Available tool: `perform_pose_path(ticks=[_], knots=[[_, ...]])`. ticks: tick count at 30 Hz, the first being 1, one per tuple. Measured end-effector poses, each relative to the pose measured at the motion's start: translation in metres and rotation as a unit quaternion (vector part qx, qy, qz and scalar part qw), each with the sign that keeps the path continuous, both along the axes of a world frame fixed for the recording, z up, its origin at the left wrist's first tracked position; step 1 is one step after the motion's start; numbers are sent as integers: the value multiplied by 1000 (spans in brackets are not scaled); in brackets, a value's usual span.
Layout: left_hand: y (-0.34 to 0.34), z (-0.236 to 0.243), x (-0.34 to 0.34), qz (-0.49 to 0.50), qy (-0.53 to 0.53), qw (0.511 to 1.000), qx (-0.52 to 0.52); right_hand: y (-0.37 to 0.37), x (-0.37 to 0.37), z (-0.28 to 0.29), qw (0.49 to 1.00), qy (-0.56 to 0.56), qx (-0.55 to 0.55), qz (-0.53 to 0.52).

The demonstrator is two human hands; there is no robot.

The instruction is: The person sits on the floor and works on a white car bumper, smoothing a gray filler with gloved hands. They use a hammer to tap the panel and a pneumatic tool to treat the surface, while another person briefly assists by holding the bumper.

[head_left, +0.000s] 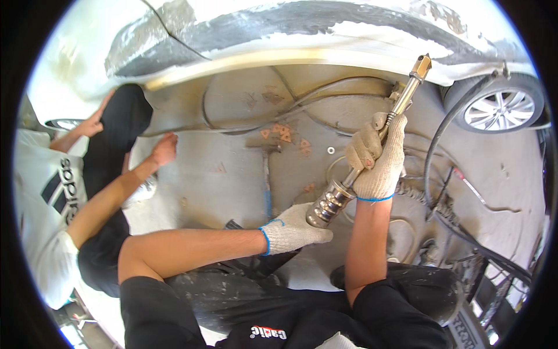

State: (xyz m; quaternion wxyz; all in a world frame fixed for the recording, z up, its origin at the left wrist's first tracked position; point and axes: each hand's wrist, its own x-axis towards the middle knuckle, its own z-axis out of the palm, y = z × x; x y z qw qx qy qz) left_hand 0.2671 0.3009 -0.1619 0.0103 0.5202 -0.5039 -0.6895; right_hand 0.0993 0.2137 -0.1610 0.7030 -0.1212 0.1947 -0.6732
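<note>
Slide hammer (337, 198), held aslant above the floor (203, 198), with both hands clamped on it. Runs from in front of the lap up and rightward, toward the car (261, 29). Bears a ribbed silver weight (325, 209) low on the shaft (400, 106) and a brass-coloured tip (421, 67) at the top. At the lower end, the left hand (297, 228), gloved, curled about the butt of the weight, thumb along the near side, fingers partly hidden. Farther up, the right hand (378, 157), gloved too, wrapped round the shaft with fingers bent over the metal. Between the hands, a short bare stretch of shaft. Below, dark trousers (226, 296) with pale marks.

On the floor, lying head away: a hammer (267, 195) with a blue handle. Near its head, orange triangles (282, 134); farther right, a white ring (331, 150). At right, a red-and-silver bar (472, 189) and dark hoses (428, 174), looping on across the floor.

At left, a co-worker (40, 168) in white top and black trousers, one bare hand (164, 149) loosely closed over the floor, the other beside the car's lower edge. Farthest, the car, patched grey and white, with a silver-spoked wheel (500, 104) at right. Contact between tip and car: cannot tell.
</note>
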Motion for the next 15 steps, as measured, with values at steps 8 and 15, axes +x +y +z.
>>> perform_pose_path(ticks=[8,15], knots=[[-165,82,13,-181,-317,512,-777,-7,-28,-12,995,-95,-20,29],[-294,153,-86,-306,-257,276,-874,-19,-34,-28,983,-163,-51,66]])
